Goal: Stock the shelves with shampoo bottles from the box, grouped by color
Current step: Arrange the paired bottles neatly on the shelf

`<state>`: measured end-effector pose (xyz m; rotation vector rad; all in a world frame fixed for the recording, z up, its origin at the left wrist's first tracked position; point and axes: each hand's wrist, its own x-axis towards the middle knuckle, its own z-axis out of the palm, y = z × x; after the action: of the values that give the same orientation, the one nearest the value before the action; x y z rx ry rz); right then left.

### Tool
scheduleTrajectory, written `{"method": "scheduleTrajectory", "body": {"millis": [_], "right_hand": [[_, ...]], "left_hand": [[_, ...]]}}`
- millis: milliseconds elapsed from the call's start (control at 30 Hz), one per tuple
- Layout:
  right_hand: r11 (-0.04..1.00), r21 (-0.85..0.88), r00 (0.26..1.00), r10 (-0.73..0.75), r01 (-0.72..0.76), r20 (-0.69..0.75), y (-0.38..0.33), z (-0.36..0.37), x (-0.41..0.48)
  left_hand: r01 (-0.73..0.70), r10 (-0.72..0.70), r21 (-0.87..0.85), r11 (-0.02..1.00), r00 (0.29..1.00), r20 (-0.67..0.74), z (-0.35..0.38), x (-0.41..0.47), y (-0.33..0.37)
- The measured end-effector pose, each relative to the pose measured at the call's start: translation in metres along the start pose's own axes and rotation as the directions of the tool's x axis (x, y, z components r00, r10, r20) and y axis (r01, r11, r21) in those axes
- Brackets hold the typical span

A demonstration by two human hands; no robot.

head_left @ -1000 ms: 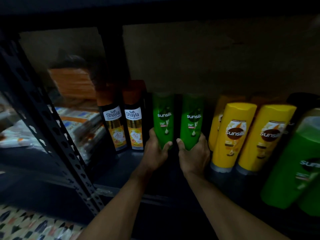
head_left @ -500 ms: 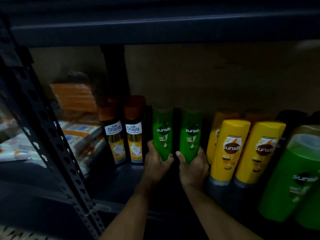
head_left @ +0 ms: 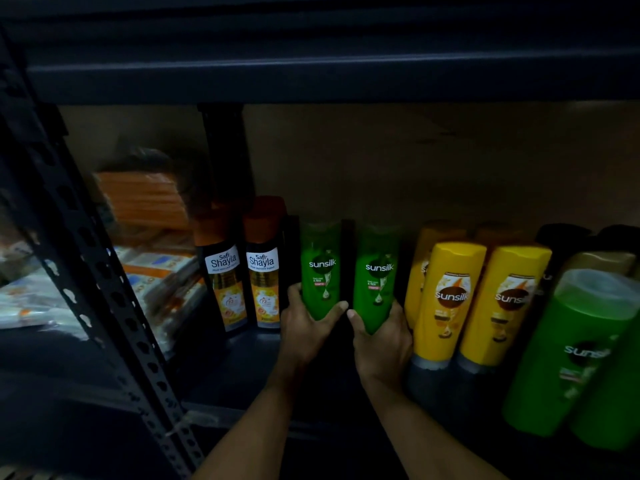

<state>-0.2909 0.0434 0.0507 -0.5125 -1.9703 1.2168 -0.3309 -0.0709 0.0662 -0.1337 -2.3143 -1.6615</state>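
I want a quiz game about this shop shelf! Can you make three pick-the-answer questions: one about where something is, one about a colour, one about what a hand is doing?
1. Where do the two dark Safi Shayla bottles with orange caps stand?
A) left of the two small green Sunsilk plastic bottles
B) right of them
C) on the shelf above

2. What colour are the plastic Sunsilk bottles just right of the right hand?
A) blue
B) yellow
C) white

3. What is the left hand doing?
A) lying flat
B) gripping a green bottle
C) pointing

Answers:
1 A, they stand just to the left of the left green bottle.
2 B, their bodies and caps are yellow.
3 B, its fingers curl round the left green bottle.
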Motion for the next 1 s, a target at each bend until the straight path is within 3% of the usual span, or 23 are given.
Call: {"method": "scheduleTrajectory", "body": {"millis": [300,533,800,1000], "right_hand": [[1.000,-0.026,0.999,0.004,-0.003,0.038,0.004,-0.001,0.000],[0.999,-0.032,0.998,0.013,-0.011,0.062,0.005,-0.001,0.000],[1.000,-0.015,0.998,0.021,-0.020,0.062,0.006,0.000,0.002],[1.000,-0.024,0.998,0.015,-0.014,0.062,0.006,0.000,0.003]], "left_hand": [[0.010,-0.013,0.099,0.995,0.999,0.036,0.002,0.007,0.000],[0.019,-0.025,0.065,0.998,0.995,0.095,-0.001,0.008,-0.001],[-0.080,0.086,0.057,0.995,0.991,-0.099,0.004,-0.010,0.002],[-0.078,0.091,0.126,0.989,0.991,-0.097,0.004,-0.010,0.001]]}}
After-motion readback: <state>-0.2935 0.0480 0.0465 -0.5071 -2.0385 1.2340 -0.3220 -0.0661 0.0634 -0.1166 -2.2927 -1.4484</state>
